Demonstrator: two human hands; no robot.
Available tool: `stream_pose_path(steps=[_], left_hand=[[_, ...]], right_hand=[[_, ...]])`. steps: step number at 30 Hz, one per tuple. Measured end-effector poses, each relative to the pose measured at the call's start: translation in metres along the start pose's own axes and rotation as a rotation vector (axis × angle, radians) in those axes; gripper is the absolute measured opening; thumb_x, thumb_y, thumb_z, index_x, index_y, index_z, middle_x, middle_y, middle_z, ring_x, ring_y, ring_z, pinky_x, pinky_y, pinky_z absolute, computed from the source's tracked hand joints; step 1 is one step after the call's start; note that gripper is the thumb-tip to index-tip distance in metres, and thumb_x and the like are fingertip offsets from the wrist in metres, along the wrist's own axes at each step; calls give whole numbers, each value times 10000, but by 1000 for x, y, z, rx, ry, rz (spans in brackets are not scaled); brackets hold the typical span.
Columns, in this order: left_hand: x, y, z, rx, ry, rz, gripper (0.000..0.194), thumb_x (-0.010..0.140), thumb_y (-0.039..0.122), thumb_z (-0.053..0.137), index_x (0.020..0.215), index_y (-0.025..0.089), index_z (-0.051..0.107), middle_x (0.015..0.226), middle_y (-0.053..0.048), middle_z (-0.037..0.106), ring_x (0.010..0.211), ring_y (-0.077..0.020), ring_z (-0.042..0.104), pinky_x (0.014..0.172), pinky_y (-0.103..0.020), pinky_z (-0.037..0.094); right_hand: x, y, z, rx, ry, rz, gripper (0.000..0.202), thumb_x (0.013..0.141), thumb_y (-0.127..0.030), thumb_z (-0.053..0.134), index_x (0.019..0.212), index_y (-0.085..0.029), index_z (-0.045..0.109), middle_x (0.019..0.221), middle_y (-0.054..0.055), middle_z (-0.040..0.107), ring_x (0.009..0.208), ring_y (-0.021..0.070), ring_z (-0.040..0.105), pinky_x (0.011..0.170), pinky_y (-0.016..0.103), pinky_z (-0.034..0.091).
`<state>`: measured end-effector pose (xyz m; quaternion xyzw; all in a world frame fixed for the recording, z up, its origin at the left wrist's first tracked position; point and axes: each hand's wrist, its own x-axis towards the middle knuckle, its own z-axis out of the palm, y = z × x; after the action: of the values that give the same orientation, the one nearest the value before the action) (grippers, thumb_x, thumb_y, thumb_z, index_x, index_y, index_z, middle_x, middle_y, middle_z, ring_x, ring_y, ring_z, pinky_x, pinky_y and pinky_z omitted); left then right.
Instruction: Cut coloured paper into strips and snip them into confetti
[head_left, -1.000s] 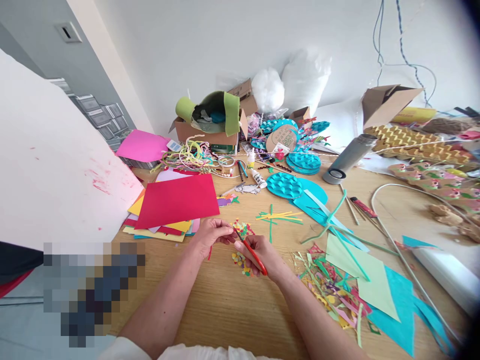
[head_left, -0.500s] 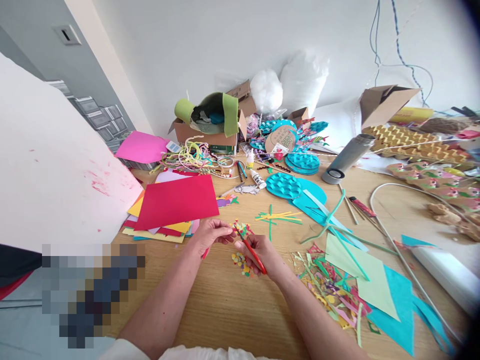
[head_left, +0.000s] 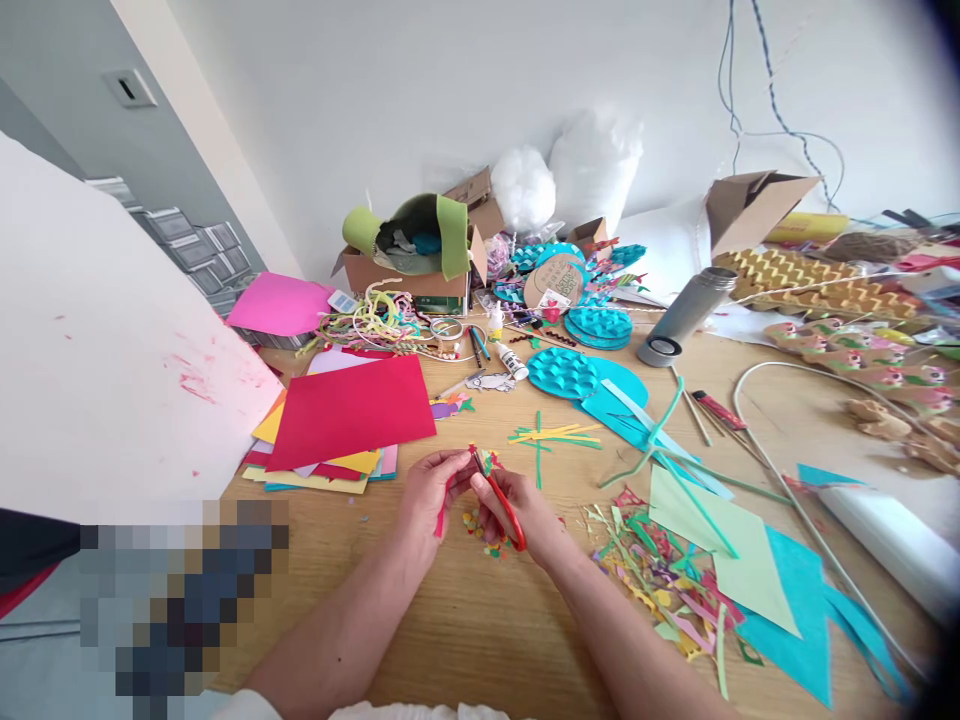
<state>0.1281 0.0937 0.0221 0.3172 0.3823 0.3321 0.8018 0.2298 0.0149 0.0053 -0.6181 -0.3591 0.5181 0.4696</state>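
Observation:
Between its fingers and palm, my left hand [head_left: 435, 488] holds a narrow red paper strip [head_left: 441, 518], whose lower end hangs by the wrist. My right hand [head_left: 517, 505] is closed on red-handled scissors [head_left: 513, 522]. The blades point up and left and meet my left fingertips; whether they are parted is too small to tell. Small coloured paper bits [head_left: 493, 549] lie under and behind both hands, partly hidden. Yellow and green strips [head_left: 559, 434] lie crossed just beyond my right hand.
A red sheet [head_left: 352, 412] tops a paper stack at the left. Paper scraps [head_left: 675, 590] and light green paper [head_left: 742, 540] lie at the right. Farther back are a grey flask [head_left: 688, 316], blue scalloped discs [head_left: 564, 373], a white glue bottle [head_left: 513, 362] and a cardboard box [head_left: 405, 285].
My left hand has turned and come closer to the scissors, and more of the red strip shows. The view has shifted slightly.

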Motion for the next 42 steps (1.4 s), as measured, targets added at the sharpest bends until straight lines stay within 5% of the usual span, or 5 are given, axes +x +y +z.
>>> stream_pose_path(steps=[8,42], left_hand=[[-3,-14,6,-33,26,44,178,563,236,762,679,125,686,722,-67,699,661,-160,631,642,-263,474],[-4,-13,7,-28,0,19,193,566,250,762,706,138,690,783,-67,709,759,-188,655,701,-277,492]], right_hand=[[-1,-2,2,23,1,51,493,716,-648,573,712,-174,441,475,-37,560,332,100,519,307,185,400],[-1,-2,3,13,57,66,497,698,-672,556,688,-195,416,412,-62,516,274,92,454,256,182,343]])
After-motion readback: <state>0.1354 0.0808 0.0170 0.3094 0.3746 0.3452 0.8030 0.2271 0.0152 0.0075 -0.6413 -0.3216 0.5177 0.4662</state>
